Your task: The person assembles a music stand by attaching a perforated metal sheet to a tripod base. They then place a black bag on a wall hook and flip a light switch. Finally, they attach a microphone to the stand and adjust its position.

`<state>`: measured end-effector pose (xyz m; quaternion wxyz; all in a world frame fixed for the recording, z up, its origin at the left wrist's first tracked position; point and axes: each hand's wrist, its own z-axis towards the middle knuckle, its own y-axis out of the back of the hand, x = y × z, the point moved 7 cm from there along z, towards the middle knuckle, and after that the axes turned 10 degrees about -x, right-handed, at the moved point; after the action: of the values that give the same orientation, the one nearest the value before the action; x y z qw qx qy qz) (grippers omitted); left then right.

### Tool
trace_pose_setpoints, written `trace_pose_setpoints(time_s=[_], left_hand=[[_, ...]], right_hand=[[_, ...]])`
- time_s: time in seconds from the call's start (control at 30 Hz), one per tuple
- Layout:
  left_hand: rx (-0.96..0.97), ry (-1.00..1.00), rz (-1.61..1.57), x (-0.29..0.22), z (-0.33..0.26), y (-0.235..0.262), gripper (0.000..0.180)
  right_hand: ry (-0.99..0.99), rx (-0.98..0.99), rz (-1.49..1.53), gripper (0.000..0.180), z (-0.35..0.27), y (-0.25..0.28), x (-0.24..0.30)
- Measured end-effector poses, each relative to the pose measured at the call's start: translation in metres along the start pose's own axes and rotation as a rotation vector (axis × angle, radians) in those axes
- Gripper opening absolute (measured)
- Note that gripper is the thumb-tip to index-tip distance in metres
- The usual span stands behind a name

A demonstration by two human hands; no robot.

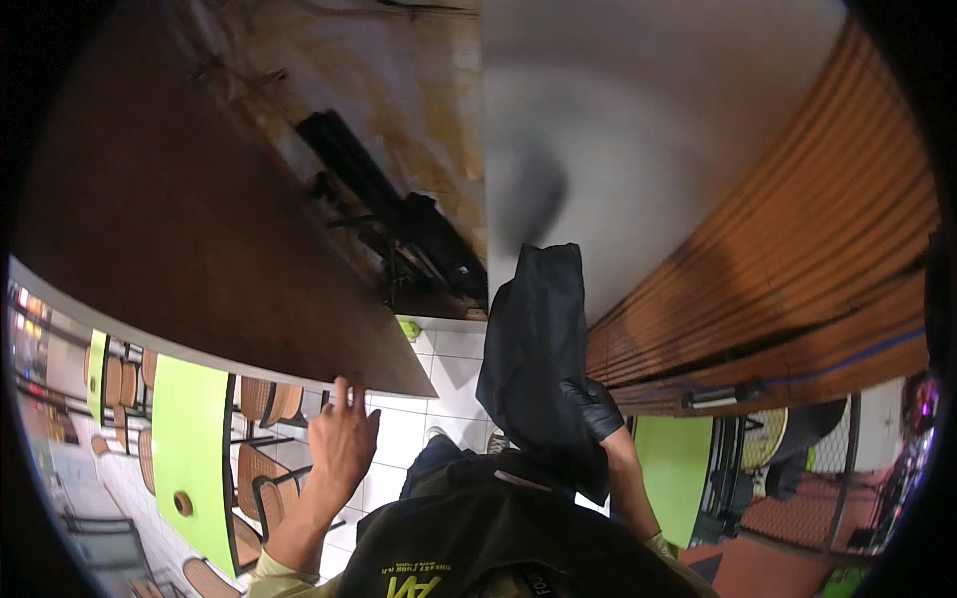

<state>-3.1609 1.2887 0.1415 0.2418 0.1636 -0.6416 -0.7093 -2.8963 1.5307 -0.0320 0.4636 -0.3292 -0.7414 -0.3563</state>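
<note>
The brown panel [219, 239] stands open, your left hand [342, 444] loosely spread at its edge, your gloved right hand [595, 409] clasping the black fabric [533, 344], dark equipment [434, 234] still behind.

"Where are the hands?"

"The left hand [339, 444] has its fingers [342, 392] at the near edge of a brown panel [199, 239]. The gloved right hand [595, 409] grips a long black bag [535, 344]."

"And around them?"

"A long green table [189, 419] with chairs [267, 480] at left, a second green table [673, 458] at right, white floor tiles [397, 436] between, black gear [351, 154] farther off."
</note>
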Motion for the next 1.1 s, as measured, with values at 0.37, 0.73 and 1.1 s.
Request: trace_pose_setpoints(time_s=[0.37,0.73,1.1], left_hand=[[0.051,0.022,-0.812,0.012,0.003,-0.064,0.120],[0.291,0.252,-1.660,-0.032,0.041,-0.075,0.064],[0.001,0.356,-1.606,0.107,0.102,-0.087,0.038]], right_hand=[[0.300,0.472,-0.215,0.032,-0.001,-0.134,0.132],[0.992,0.996,-0.573,0.027,-0.013,-0.236,0.279],[0.937,0.382,-0.547,0.055,0.037,-0.167,0.238]])
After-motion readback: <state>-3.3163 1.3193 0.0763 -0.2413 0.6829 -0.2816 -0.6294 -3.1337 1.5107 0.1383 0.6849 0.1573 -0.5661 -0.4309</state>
